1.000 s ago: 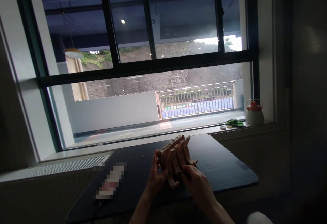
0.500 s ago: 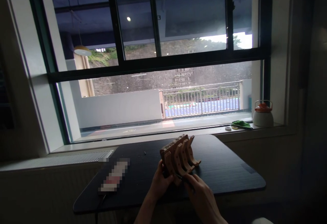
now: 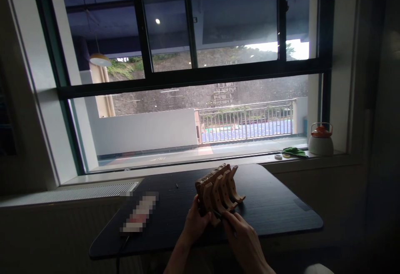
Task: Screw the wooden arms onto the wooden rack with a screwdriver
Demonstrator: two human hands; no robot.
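Observation:
A wooden piece [image 3: 218,193] with several curved, hook-like wooden arms in a row stands tilted over the table. Behind the arms is a rough, brownish block-like back [image 3: 210,176]. My left hand [image 3: 195,224] is closed around the near left end, fingers behind it and thumb in front by the nearest arm. A thin dark tool [image 3: 219,215], its exact kind too dim to make out, is gripped in my right hand [image 3: 245,237]. The tool's tip points at the lower part of the nearest curved arm; whether it touches is unclear.
The dark table [image 3: 281,207] stands against a window sill. A blurred-out long object [image 3: 140,215] with a cable lies at left. A small dark bit [image 3: 176,185] lies farther back. On the sill are a white-and-orange kettle-like pot [image 3: 321,141], green cloth [image 3: 293,152] and tape rolls [image 3: 278,156].
The nearest curved arm has shifted slightly to the right against the rough back. Both hands keep their grip, and the right hand has moved only a little.

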